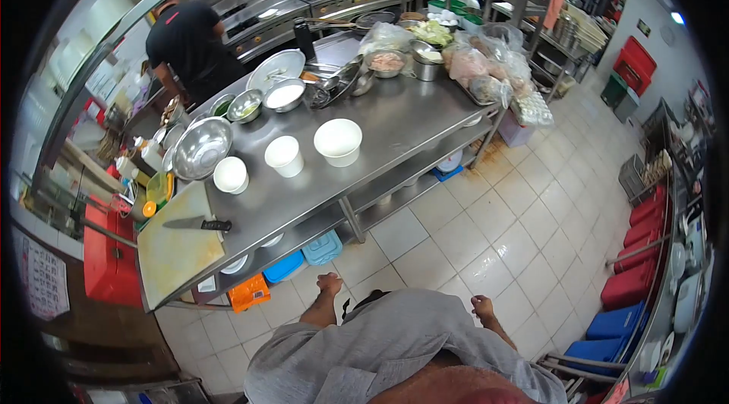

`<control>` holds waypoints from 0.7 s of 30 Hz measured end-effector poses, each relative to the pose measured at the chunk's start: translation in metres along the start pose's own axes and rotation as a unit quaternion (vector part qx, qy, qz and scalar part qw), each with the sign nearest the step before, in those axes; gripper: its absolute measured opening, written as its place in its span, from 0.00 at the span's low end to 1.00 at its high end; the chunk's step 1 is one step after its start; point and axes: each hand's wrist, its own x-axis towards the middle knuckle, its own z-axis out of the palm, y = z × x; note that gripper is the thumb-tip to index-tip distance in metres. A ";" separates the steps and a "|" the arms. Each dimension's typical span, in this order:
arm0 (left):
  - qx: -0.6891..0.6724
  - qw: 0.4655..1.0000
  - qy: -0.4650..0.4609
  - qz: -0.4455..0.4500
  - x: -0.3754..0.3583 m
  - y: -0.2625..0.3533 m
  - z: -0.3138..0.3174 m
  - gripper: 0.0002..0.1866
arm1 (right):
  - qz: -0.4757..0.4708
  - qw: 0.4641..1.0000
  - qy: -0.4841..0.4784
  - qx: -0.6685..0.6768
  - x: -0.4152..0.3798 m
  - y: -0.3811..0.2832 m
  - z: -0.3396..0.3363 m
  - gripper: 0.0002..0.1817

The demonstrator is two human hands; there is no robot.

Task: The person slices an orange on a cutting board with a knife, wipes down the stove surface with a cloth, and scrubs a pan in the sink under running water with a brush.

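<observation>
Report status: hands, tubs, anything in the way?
Left hand, right hand low, off the counter, nothing visibly held. Three white tubs standing on it. Knife lying on cutting board, possible snag.

Left hand (329, 283) low, right hand (481, 306) low, both loosely curled

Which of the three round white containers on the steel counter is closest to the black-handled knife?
The leftmost round white container in the picture, beside the large shiny steel bowl; the other two stand farther from the black-handled knife.
</observation>
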 end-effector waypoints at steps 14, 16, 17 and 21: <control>-0.091 0.995 0.052 -0.004 -0.025 0.020 -0.017 0.19 | -0.040 0.997 0.018 -0.056 0.024 -0.014 -0.002 0.17; -0.084 0.995 0.048 -0.003 -0.024 0.017 -0.017 0.18 | -0.064 0.998 -0.007 -0.001 0.023 -0.034 -0.003 0.17; -0.083 0.995 0.044 -0.009 -0.026 0.016 -0.017 0.18 | -0.086 0.994 -0.036 0.048 0.012 -0.061 -0.006 0.17; -0.081 0.996 0.028 -0.028 -0.022 0.007 -0.006 0.19 | -0.222 0.953 -0.117 0.171 -0.044 -0.201 -0.009 0.15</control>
